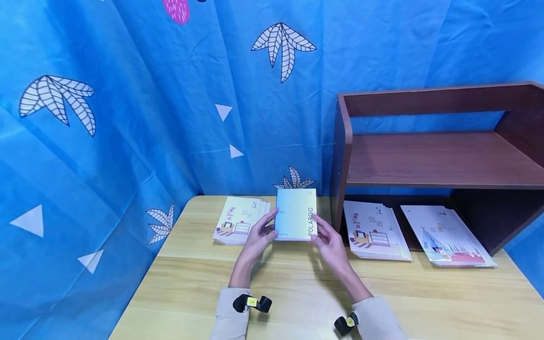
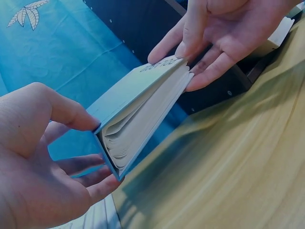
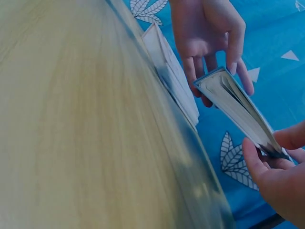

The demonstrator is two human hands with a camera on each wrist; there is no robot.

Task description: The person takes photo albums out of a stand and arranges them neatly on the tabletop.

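Both hands hold a small hardcover book point(image 1: 295, 215) with a blue-to-yellow cover lettered "POLAROID", raised above the wooden table. My left hand point(image 1: 256, 237) pinches its left edge, thumb on the cover and fingers beneath. On the opposite edge my right hand point(image 1: 330, 243) grips it the same way. In the left wrist view the book point(image 2: 138, 109) is tilted, its page edges showing between slightly parted covers. The right wrist view shows those cream pages point(image 3: 238, 106) too, with the left hand point(image 3: 207, 33) at the far end and the right hand point(image 3: 279, 179) at the near one.
A stack of white illustrated booklets point(image 1: 242, 219) lies left of the book. Two more stacks, one with a room drawing point(image 1: 374, 231) and one with a tent drawing point(image 1: 444, 236), lie under a dark brown shelf point(image 1: 425, 158). A blue patterned curtain point(image 1: 170, 94) hangs behind the table point(image 1: 204, 288).
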